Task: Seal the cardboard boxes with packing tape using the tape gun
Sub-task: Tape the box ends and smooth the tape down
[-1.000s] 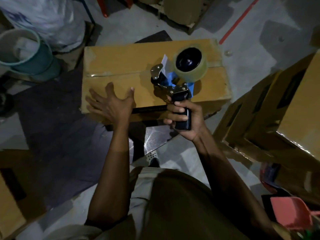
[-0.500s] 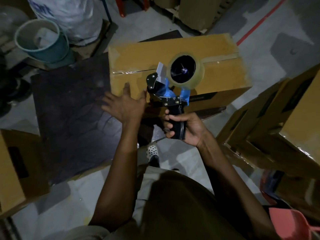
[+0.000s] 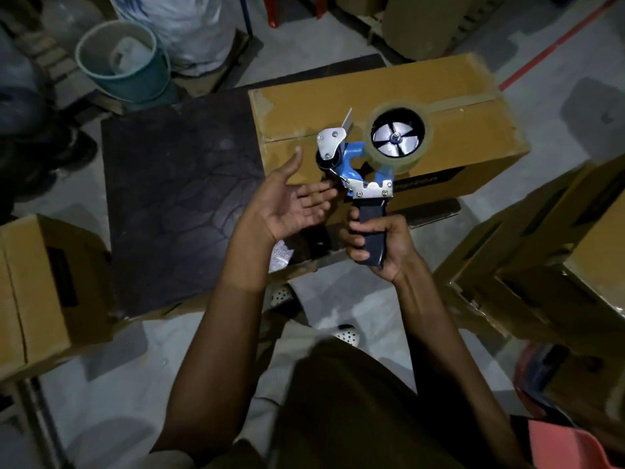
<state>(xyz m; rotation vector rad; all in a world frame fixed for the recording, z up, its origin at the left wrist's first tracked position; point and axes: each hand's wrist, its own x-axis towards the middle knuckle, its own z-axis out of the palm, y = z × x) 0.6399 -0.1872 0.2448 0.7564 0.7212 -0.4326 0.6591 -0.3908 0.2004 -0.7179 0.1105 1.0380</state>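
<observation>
The cardboard box (image 3: 389,106) stood on a flat board (image 3: 176,198) that spread out to the box's left. Over the box's near edge hung the tape gun (image 3: 368,167), gripped by the right hand (image 3: 394,252), with the left hand (image 3: 287,204) just left of the gun. A bucket (image 3: 121,62) sat behind and left of the box, a second box (image 3: 44,289) lay nearer and well to its left, and stacked boxes (image 3: 558,248) stood to its right.

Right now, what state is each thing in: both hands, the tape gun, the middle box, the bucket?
Blue metal tape gun with black handle: held up, clear tape roll mounted.
Right hand: grips the gun's handle.
Left hand: open, palm up, holding nothing.
Brown cardboard box in the middle: flaps closed, tape along the top seam.
Teal plastic bucket: upright, something pale inside.
</observation>
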